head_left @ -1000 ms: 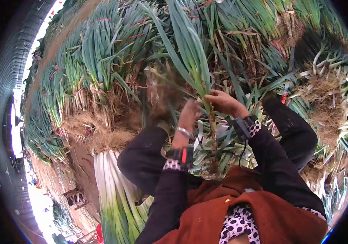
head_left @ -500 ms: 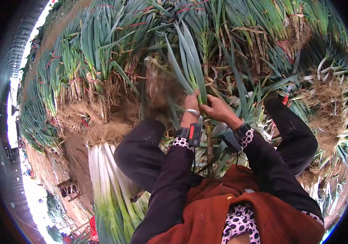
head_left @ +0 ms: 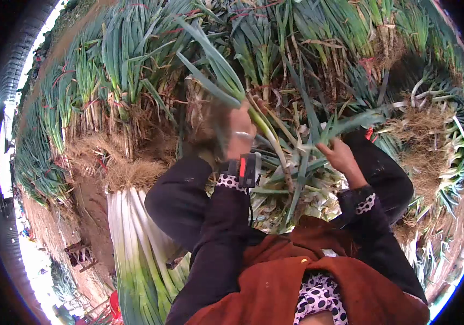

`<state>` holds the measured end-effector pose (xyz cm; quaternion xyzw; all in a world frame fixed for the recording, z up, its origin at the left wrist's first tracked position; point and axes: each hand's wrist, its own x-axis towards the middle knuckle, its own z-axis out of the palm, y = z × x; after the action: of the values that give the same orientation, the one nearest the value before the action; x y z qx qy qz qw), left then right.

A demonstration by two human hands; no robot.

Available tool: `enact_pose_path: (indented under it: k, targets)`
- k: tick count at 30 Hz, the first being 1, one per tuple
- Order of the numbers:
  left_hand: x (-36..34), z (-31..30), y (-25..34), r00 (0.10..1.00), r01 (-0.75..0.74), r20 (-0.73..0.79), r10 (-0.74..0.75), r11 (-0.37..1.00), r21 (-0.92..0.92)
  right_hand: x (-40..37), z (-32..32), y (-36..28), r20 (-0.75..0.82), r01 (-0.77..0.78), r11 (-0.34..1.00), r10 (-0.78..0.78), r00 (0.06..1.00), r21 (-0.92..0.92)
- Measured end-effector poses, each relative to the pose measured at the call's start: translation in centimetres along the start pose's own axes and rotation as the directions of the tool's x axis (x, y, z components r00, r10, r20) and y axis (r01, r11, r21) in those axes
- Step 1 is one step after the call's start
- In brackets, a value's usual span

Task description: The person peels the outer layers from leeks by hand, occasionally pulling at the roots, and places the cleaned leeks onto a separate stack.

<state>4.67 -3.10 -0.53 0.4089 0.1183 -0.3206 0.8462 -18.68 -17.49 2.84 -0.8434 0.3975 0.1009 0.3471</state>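
Observation:
My left hand point(head_left: 240, 129), with a silvery bracelet at the wrist, is wrapped round a green onion stalk point(head_left: 265, 128). The stalk's long leaves reach to the upper left, and its pale lower end slants down to the right between my knees. To the right, my right hand point(head_left: 336, 154) pinches a green leaf point(head_left: 351, 123) that stretches away to the upper right. The hands are apart, and motion smears my left hand a little. Loose leaves and peelings point(head_left: 313, 187) lie below and between them.
Tied bundles of green onions point(head_left: 126, 59) stand across the back. Thick white stalks point(head_left: 140, 227) lie at the lower left with their roots point(head_left: 137, 174) facing away. More rooty bundles point(head_left: 424, 143) are on the right. My bent knees point(head_left: 178, 187) flank the peelings.
My hands have moved apart. My left hand went left with the stalk, which now tilts further left. My right hand moved right and down and now has a leaf in its fingers.

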Motion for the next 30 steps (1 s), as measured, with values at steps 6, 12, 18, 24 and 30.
enact_pose_path:
  k: [6, 12, 18, 24, 30]
  targets:
    - [-1.0, 1.1, -0.7, 0.973, -0.220, 0.104, 0.204, 0.958, 0.182, 0.2, 4.3, -10.6, -0.383, 0.566, 0.809, -0.477, 0.791, 0.160]
    - [-4.8, 3.8, 6.3, 0.841, -0.494, 0.474, 0.261, 0.729, 0.474, 0.5, 1.2, -11.4, 0.177, 0.235, 0.623, -0.526, 0.832, 0.747]
    - [-3.9, 4.0, 9.9, 0.801, -0.575, 0.575, 0.170, 0.489, 0.656, -1.3, -0.8, -11.6, 0.246, 0.188, 0.562, -0.606, 0.756, 0.805]
    - [-6.2, 4.3, 9.1, 0.923, -0.182, 0.371, -0.102, 0.732, 0.656, -0.7, 1.1, -11.1, 0.326, 0.112, 0.573, -0.605, 0.727, 0.812]
    - [-4.5, 3.8, 6.5, 0.972, -0.151, 0.231, 0.052, 0.889, 0.432, -0.1, 4.9, -11.8, -0.198, 0.313, 0.682, -0.244, 0.949, 0.661]
